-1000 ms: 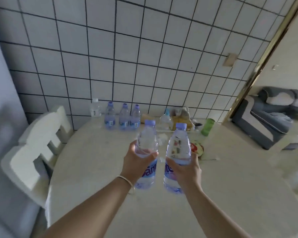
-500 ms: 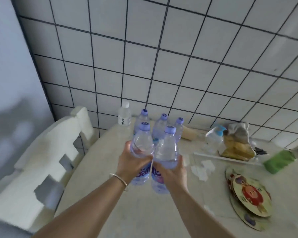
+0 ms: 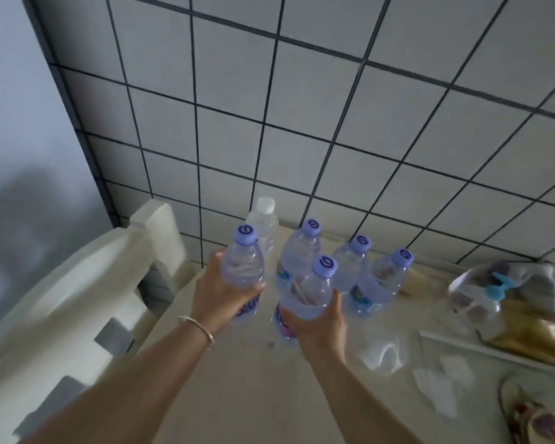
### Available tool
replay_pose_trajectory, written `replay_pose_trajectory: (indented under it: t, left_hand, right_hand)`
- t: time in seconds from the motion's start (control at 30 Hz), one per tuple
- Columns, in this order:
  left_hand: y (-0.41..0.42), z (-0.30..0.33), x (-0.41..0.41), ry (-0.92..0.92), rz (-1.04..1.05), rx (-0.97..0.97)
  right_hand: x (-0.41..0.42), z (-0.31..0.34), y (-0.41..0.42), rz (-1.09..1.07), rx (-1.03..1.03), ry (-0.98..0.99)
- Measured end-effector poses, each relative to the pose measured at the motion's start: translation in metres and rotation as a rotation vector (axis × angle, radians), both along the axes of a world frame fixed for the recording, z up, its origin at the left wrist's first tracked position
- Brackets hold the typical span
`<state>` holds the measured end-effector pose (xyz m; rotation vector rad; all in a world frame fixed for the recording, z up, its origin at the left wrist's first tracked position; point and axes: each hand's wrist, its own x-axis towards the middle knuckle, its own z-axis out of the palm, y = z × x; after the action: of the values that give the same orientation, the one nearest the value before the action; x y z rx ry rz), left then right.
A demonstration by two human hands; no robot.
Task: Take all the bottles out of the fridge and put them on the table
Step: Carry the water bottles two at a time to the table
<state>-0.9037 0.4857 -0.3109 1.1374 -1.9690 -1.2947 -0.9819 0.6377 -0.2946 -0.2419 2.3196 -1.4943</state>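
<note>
My left hand (image 3: 220, 293) grips a clear water bottle with a purple cap (image 3: 245, 261), held upright above the beige table (image 3: 253, 395). A second purple-capped bottle (image 3: 311, 290) is in my right hand (image 3: 318, 325), just right of the first. Both are close in front of three matching bottles standing by the tiled wall: one at the back (image 3: 298, 248), one in the middle (image 3: 350, 261) and one at the right (image 3: 382, 280). A smaller white-capped bottle (image 3: 263, 222) stands behind them at the left.
A white chair (image 3: 77, 299) stands at the table's left edge. On the right lie a plastic bag of food (image 3: 510, 299), a crumpled clear wrapper (image 3: 382, 350), paper scraps (image 3: 442, 379) and a patterned plate (image 3: 535, 415). The tiled wall (image 3: 334, 123) backs the table.
Both hands have carried their bottles forward, up to the row of bottles at the wall. The view has moved closer to the table's back left corner.
</note>
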Motion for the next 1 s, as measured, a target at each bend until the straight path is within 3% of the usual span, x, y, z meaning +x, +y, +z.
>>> replay_pose_trajectory:
  t: [0.3,0.5,0.8,1.0]
  left_hand:
    - [-0.020,-0.050,-0.017,-0.016,-0.036,0.095]
    - [-0.014,-0.051,-0.022,-0.004,0.015,0.092]
    - [0.002,-0.029,0.001,0.075,-0.123,0.058]
    - [0.038,0.013,0.042,0.096,0.104,0.010]
  right_hand:
    - [-0.011,-0.024,-0.021,0.002,0.023,0.068]
    - [-0.008,-0.043,-0.026,-0.019,0.082,0.133]
    - [-0.002,-0.037,-0.006,0.094,0.167,0.133]
    - [0.021,0.011,0.033,0.112,0.245,0.157]
